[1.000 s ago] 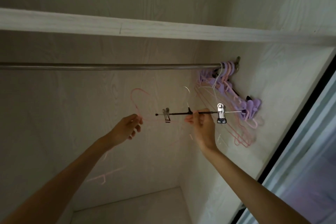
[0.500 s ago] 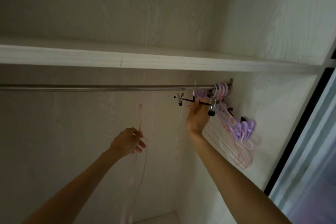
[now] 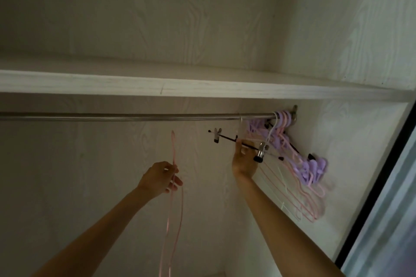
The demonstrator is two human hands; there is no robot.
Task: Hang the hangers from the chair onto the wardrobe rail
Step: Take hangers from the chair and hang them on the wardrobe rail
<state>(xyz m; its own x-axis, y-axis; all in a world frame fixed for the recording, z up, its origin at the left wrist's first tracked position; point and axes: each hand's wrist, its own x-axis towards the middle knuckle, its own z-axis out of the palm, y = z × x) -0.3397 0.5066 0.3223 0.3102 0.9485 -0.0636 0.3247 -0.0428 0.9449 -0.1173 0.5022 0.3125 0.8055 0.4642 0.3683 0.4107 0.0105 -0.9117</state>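
A metal wardrobe rail [image 3: 126,116] runs across under a white shelf. My right hand [image 3: 244,161] grips the black bar of a clip hanger [image 3: 227,138] with two metal clips; its thin wire hook sits over the rail near the right end. My left hand [image 3: 161,177] holds a thin pink hanger [image 3: 174,186] upright, its hook pointing up below the rail and its body trailing down. Several purple and pink hangers [image 3: 299,159] hang bunched at the rail's right end against the side wall.
The white shelf [image 3: 202,87] lies just above the rail. The wardrobe's back panel [image 3: 90,164] is behind my hands and the right side wall [image 3: 351,141] is close to the bunched hangers. A dark door frame edge [image 3: 382,175] runs down the right.
My right hand lifted the clip hanger from chest height up to the rail and hooked it on. My left hand turned the pink hanger upright. The view tilted upward.
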